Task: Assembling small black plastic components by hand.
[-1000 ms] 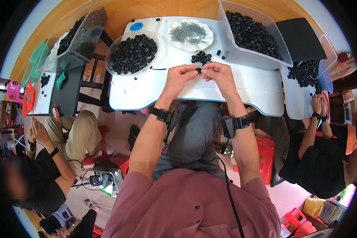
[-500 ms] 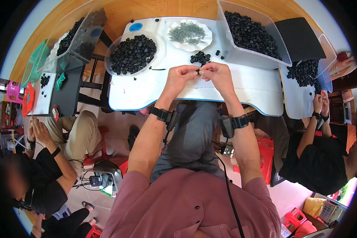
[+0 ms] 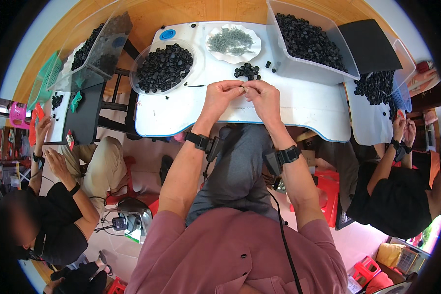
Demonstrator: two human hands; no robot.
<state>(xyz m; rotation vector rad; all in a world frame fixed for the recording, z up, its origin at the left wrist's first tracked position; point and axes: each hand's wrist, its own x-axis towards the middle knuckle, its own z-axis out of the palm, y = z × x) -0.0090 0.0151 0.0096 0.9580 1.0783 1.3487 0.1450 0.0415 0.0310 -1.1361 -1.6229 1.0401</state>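
Observation:
My left hand (image 3: 219, 99) and my right hand (image 3: 264, 100) meet above the white table, their fingertips pinched together. A small black piece sits at the left fingertips, now mostly covered by the fingers. Whatever the right fingertips pinch is too small to make out. Just beyond my hands lies a small pile of black cap-like pieces (image 3: 247, 71). Farther back, a white scalloped plate (image 3: 212, 53) holds many thin grey-green bits. To the left stands a round clear tub (image 3: 139, 83) of black pieces, with a thin black strip (image 3: 196, 86) beside it.
A large clear bin (image 3: 299, 65) of black pieces takes up the table's back right. A blue ring-shaped disc (image 3: 167, 34) lies at the back left. Co-workers sit on both sides, one person's hand (image 3: 58, 164) at left, another's (image 3: 400, 128) at right.
My right hand has shifted slightly left and turned, so its fingers now cover the black piece that showed before. The left co-worker's hands have separated, one reaching forward.

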